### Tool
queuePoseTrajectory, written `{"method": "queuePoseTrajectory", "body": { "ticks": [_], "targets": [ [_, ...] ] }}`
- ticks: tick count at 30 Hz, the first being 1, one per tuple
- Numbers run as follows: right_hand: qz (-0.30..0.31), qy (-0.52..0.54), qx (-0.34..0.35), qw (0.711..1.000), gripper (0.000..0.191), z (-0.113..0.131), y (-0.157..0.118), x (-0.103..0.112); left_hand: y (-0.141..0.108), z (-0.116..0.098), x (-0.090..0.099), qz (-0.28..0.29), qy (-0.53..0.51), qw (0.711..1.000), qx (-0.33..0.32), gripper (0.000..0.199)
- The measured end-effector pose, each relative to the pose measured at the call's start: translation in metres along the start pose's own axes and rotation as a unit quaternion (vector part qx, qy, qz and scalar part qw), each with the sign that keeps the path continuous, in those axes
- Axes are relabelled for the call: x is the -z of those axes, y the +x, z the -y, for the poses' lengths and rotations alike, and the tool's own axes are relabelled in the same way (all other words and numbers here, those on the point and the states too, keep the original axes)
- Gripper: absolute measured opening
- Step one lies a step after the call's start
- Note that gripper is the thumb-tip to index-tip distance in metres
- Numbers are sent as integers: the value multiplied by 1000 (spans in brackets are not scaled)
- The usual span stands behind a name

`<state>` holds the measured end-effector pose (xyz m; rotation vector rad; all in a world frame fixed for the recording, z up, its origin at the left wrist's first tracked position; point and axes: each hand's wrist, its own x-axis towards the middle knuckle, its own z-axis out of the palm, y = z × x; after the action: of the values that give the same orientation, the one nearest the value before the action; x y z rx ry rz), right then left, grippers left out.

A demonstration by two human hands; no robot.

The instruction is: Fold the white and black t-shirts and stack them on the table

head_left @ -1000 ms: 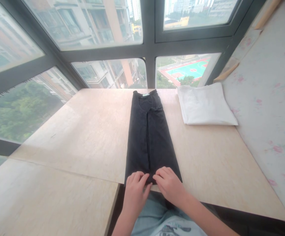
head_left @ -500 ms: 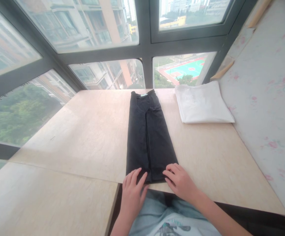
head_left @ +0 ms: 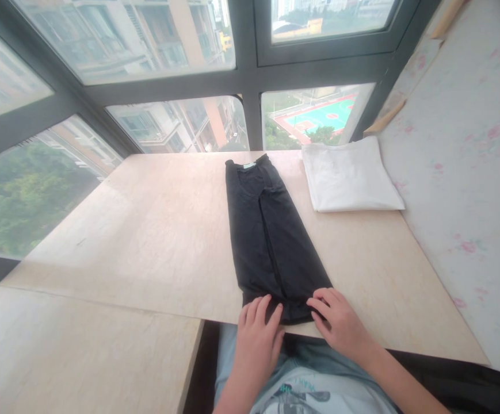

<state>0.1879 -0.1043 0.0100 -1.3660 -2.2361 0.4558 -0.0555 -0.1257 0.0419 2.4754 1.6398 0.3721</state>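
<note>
A black shirt (head_left: 271, 236), folded into a long strip, lies on the pale tabletop (head_left: 159, 230). Its neck opening and a small light label face the window. My left hand (head_left: 258, 328) is at the near left end of the shirt, fingers bent over the cloth and the thumb at the near edge. At the near right corner, my right hand (head_left: 340, 322) has its fingers curled on the fabric. Both hands appear to grip the cloth, though the fingertips are partly hidden. The near end is slightly creased between them.
A folded white cloth (head_left: 351, 175) lies at the back right, beside the flower-patterned wall (head_left: 461, 190). Grey window frames (head_left: 250, 80) rise behind the tabletop. A lower left board (head_left: 81, 351) adjoins the tabletop, its side edge near my lap.
Both hands have shifted right, and the near end of the black shirt has moved with them, so the strip now slants. The view has turned slightly.
</note>
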Motion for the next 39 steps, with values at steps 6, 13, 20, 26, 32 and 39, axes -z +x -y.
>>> {"method": "queuePoseTrajectory", "body": {
  "ticks": [6,13,20,26,32,39],
  "targets": [
    [45,19,-25,999,20,10,-10,12,-22,-15,1,-19,8,1000,11,43],
    [104,137,-131,976,27,-4,46,29,-13,-8,18,-19,-70,997,16,24],
    [47,51,-136,988,20,-28,212,17,139,70,8,-57,-94,993,40,22],
    [17,-54,-219,974,24,-38,309,-20,272,135,-18,-75,-57,994,55,31],
    [-4,-111,-215,970,32,-40,315,-46,300,150,-35,-63,-22,997,42,43],
    [-3,-120,-230,966,29,-40,317,-50,295,150,-44,-67,10,995,66,46]
  ]
}}
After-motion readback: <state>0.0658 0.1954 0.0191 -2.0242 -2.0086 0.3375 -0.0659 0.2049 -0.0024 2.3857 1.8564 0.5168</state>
